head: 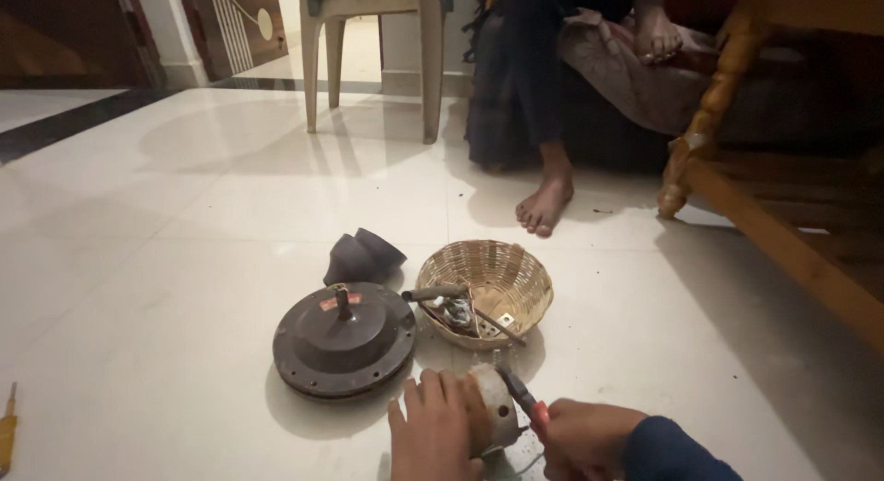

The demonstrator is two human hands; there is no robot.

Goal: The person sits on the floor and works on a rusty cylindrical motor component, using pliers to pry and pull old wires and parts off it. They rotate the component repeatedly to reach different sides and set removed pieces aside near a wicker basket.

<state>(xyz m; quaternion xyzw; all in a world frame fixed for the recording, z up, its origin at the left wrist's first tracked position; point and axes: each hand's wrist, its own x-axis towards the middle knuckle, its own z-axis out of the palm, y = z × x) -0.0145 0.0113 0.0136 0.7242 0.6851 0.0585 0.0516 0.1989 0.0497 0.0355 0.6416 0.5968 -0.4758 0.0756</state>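
We clasp a small metal cylinder (493, 407) on the floor in our left hand (433, 430), our right hand (580, 437) closed round red-handled pliers (523, 400) touching it, just below the wicker basket (516, 269) and beside the round dark motor housing (343, 338).

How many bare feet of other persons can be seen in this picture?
2. One foot stands on the white floor behind the wicker basket. The other foot is raised at the top, resting on cloth. More may be hidden.
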